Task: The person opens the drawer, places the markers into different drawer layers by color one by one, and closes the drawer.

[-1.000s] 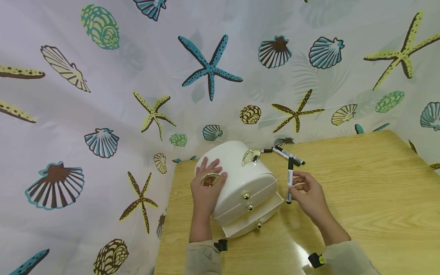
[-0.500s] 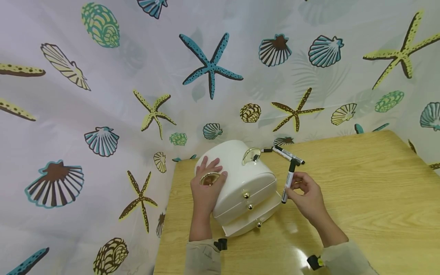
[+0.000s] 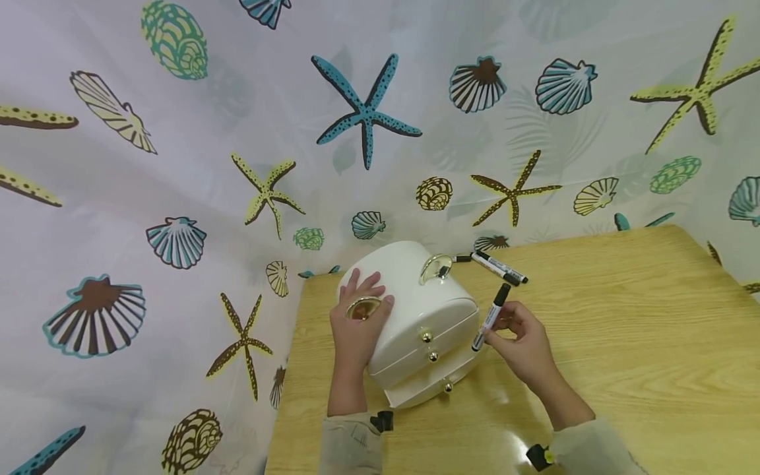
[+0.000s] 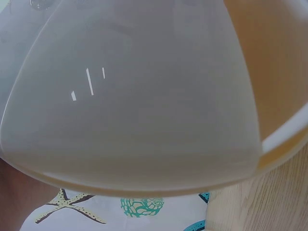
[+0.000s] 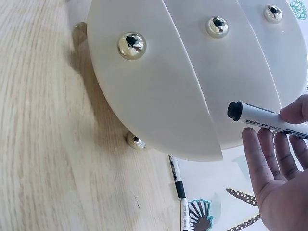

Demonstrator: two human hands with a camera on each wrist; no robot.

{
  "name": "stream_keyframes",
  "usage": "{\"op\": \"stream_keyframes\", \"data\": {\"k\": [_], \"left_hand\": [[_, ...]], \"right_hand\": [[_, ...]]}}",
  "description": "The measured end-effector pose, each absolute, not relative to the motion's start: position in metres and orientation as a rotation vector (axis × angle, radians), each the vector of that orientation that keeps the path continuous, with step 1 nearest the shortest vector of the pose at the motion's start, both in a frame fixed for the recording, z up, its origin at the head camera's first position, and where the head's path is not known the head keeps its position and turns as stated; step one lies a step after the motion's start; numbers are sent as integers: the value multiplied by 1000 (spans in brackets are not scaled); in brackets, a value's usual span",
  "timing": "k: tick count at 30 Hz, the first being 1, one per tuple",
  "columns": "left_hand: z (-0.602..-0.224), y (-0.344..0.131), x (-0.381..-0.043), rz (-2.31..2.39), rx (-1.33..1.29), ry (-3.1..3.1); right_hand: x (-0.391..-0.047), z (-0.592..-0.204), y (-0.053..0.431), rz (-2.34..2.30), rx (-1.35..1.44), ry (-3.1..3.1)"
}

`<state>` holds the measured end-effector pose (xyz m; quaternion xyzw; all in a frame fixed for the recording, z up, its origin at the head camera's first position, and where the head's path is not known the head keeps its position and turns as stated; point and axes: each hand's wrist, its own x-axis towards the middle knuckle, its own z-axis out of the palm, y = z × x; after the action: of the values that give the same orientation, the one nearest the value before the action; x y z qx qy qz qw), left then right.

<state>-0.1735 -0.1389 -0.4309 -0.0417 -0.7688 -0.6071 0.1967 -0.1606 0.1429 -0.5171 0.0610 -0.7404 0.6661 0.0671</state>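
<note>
A white rounded drawer box (image 3: 410,277) with gold knobs and gold ear-like loops stands on the table. Its lowest drawer (image 3: 410,389) is pulled partway out. My left hand (image 3: 359,326) rests on the box top, fingers spread, with thumb and fingers either side of one gold loop. In the left wrist view the glossy box side (image 4: 130,106) fills most of the picture. Between thumb and fingers, my right hand (image 3: 522,336) pinches a white marker (image 3: 491,318) with a black cap. The marker is tilted, its lower end overlapping the open drawer's right side in the head view.
Several more markers (image 3: 499,267) lie on the wooden table (image 3: 623,316) behind the box, near the back edge. A curtain (image 3: 332,198) printed with shells and starfish hangs around the table's back and left side.
My right hand has moved left with the marker, whose lower end has swung from beside the box to over the drawer's edge. The left hand stays on the box.
</note>
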Motion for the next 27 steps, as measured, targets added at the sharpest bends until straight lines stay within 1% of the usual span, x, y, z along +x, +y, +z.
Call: {"op": "stream_keyframes", "data": {"k": [8, 16, 27], "left_hand": [[-437, -139, -174, -1707, -103, -2149], [-452, -143, -187, -1678, -90, -2168], [-455, -143, -189, -1657, -116, -2151]], "right_hand": [[-159, -523, 141, 2015, 229, -2257], [-163, -523, 142, 1997, 243, -2257], [-166, -522, 143, 1987, 278, -2260]]}}
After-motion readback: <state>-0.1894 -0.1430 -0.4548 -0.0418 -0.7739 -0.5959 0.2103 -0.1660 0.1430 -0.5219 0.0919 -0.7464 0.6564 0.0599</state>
